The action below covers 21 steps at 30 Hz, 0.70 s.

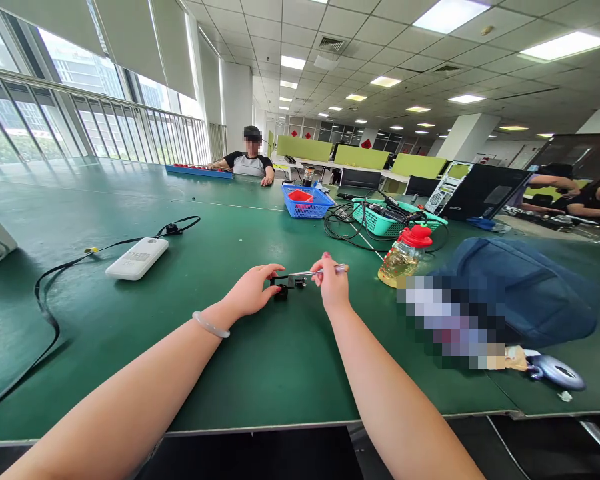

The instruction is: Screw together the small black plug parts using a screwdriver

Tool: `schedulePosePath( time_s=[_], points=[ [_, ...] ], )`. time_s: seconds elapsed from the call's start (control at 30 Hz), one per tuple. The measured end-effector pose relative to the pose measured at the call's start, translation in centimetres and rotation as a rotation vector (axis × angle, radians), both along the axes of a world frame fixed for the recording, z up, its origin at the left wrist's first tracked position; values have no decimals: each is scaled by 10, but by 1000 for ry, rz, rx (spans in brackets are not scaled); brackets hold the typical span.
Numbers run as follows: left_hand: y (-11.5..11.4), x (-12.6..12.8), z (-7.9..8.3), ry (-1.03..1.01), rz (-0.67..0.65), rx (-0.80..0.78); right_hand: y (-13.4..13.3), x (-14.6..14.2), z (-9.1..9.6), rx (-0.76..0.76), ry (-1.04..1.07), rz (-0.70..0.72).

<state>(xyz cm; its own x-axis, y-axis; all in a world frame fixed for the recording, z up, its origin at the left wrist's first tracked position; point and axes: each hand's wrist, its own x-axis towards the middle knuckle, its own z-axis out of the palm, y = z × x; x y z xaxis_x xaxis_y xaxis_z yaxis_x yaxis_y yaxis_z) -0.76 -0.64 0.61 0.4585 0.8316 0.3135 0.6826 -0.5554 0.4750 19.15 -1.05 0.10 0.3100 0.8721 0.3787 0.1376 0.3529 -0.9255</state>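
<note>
A small dark assembly [291, 281] with a silvery part was held low over the green table [260, 373], near its front edge and between the two hands; whether the tabletop was touched by it could not be told. Its left end was pinched between the thumb and fingers of the left hand [250, 290], above whose wrist a pale bangle [211, 325] was worn. A slender tool [306, 273] with a clear handle was gripped in the closed fingers of the right hand [333, 285], its shaft pointed leftward at the assembly; exact contact at the tip could not be made out. To the left, a white box-shaped device [137, 259] was seen beside a black cable [56, 327]. To the right, a red-lidded bottle [403, 261] was placed near a dark blue bag [520, 287]. Farther back, a blue basket [307, 208] and a cable-filled teal basket [373, 223] were set, and another person [250, 163] was seated at the far side.
</note>
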Motion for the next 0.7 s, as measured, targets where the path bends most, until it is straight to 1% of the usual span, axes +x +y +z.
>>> schedulePosePath(
  time_s=[0.03,0.07,0.17,0.27,0.33,0.4,0.5,0.57,0.63,0.7],
  points=[
    [0,-1,1,5,23,23,3,6,-1,-8,40,-63],
    [0,-2,1,23,55,43,6,11,-2,-28,32,-116],
    [0,-5,1,155,182,66,10,23,-6,-98,-138,-232],
    [0,-10,-1,354,257,5,8,25,-7,-158,-230,-245],
    [-1,-12,-2,460,262,-51,6,23,-6,-172,-240,-225],
    [-4,-14,1,513,253,-87,5,20,-5,-164,-245,-208],
    [-9,-13,5,512,255,-86,3,18,-5,-136,-247,-187],
    [-12,-10,5,462,252,-57,3,16,-5,-116,-234,-148],
    [-12,-5,2,375,210,-19,2,15,-4,-95,-195,-91],
    [-11,1,-4,280,130,16,1,15,-3,-66,-154,-74]
  ],
)
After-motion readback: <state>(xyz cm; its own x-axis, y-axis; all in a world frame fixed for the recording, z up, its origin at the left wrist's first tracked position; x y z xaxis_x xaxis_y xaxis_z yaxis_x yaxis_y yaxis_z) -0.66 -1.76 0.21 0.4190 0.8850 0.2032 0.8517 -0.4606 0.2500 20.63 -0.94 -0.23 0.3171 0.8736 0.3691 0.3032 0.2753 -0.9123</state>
